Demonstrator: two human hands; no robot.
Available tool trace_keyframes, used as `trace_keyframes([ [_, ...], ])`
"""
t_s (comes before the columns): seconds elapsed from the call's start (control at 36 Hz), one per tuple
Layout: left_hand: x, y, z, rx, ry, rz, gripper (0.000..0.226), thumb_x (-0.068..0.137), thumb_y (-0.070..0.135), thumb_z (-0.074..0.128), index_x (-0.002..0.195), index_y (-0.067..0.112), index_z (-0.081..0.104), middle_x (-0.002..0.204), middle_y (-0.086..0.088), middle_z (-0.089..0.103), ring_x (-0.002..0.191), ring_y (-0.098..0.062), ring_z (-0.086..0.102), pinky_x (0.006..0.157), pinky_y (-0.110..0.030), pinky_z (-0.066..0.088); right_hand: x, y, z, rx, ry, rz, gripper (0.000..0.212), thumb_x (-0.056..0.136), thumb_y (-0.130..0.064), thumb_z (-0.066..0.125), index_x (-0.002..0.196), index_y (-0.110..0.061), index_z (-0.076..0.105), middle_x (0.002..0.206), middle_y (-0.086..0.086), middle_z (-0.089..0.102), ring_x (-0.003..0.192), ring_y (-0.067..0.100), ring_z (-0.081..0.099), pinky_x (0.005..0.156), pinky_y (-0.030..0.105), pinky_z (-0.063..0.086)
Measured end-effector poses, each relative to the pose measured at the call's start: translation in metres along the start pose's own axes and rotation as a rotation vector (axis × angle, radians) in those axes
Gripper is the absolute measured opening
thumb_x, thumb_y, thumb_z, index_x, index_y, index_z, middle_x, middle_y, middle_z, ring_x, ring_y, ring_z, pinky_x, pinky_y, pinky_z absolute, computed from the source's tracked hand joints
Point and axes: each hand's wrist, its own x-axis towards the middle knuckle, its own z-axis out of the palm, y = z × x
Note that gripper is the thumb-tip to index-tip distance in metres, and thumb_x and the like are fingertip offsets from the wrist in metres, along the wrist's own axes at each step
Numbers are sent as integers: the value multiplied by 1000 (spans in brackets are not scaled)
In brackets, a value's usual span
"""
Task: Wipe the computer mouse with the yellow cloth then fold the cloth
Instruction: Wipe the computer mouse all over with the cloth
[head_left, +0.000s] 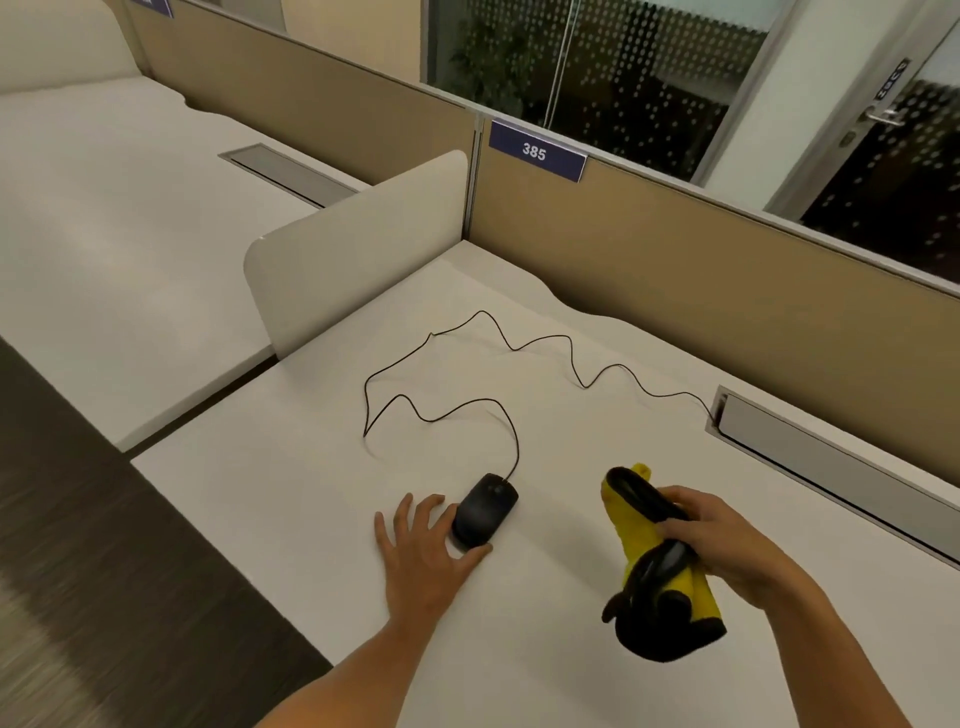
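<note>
While the left hand (423, 551) lies spread beside the mouse (484, 510) and the right hand (719, 540) clutches the bunched cloth (660, 582), wiping and folding both seem undone.

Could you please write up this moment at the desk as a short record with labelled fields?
Setting: white office desk with beige partition wall behind it
Mouse: black corded computer mouse lying on the desk
Cable: thin black cord snaking to the grey cable slot
Cloth: yellow cloth with black trim, bunched, unfolded
Left hand: open, flat on the desk, fingers against the mouse's side
Right hand: gripping the cloth, apart from the mouse
Sign: blue plate reading 385
</note>
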Motion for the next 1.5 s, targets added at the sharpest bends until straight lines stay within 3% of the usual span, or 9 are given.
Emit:
trace_keyframes([
  [0.56, 1, -1, 2, 23, 15, 15, 69, 72, 88, 43, 115, 38, 65, 134, 12, 57, 140, -25, 37, 118, -60, 13, 58, 7, 80, 139, -72, 283, 31, 88, 0, 56, 118, 1, 62, 104, 19, 70, 94, 36, 67, 88, 49, 56],
  [0.67, 1, 1, 0, 25, 17, 9, 69, 72, 88, 42, 114, 38, 66, 133, 12, 57, 139, -24, 38, 118, -59, 14, 61, 13, 83, -30, 46, 211, 66, 84, -17, 65, 144, -10, 37, 129, 13, 55, 104, 28, 59, 81, 37, 51],
  [0.78, 0, 1, 0, 40, 18, 14, 68, 72, 87, 43, 114, 38, 66, 131, 12, 58, 139, -25, 39, 117, -60, 16, 60, 32, 83, -358, 87, 145, 108, 75, -48, 75, 153, -13, 8, 152, 17, 29, 136, 37, 36, 105, 45, 39],
  [0.89, 0, 2, 0, 48, 30, 18, 68, 72, 86, 45, 113, 37, 66, 131, 12, 58, 138, -26, 40, 117, -60, 16, 55, 60, 91, -984, 194, -509, 82, 77, -22, 59, 148, -27, 17, 159, 5, 17, 145, 42, 21, 115, 54, 25],
  [1.0, 0, 1, 0, 64, 29, 16, 68, 72, 86, 45, 115, 37, 65, 131, 11, 58, 138, -26, 40, 116, -60, 17, 48, 57, 96, -1396, -141, -1052, 72, 79, -26, 73, 140, -37, 37, 162, 3, 17, 149, 37, 5, 119, 57, 6],
  [1.08, 0, 1, 0, 62, 29, 20, 69, 72, 85, 46, 116, 36, 65, 131, 10, 58, 137, -27, 40, 116, -61, 19, 51, 49, 100, -1586, -375, -1104, 75, 77, -20, 76, 140, -36, 39, 161, 1, 21, 149, 37, -4, 115, 62, 2],
  [1.19, 1, 2, -1, 59, 37, 18, 69, 72, 85, 45, 115, 35, 66, 131, 10, 58, 137, -27, 41, 115, -61, 19, 58, 32, 99, -1717, -401, -1225, 49, 79, -17, 72, 123, -32, 58, 128, -1, 58, 145, 33, 29, 115, 60, 16],
  [1.36, 0, 1, 0, 60, 24, 14, 68, 72, 86, 45, 116, 37, 65, 132, 12, 57, 138, -26, 39, 117, -60, 17, 64, 6, 86, -1803, -515, -1271, 27, 72, -9, 68, 97, -19, 71, 100, 3, 64, 118, 30, 50, 119, 58, 14],
  [1.5, 0, 1, 0, 64, 14, 12, 68, 73, 86, 46, 116, 38, 65, 133, 12, 56, 139, -26, 39, 116, -61, 18, 60, -6, 79, -1667, -593, -1127, 36, 74, -15, 64, 110, -11, 61, 122, 10, 63, 140, 30, 36, 120, 57, 8],
])
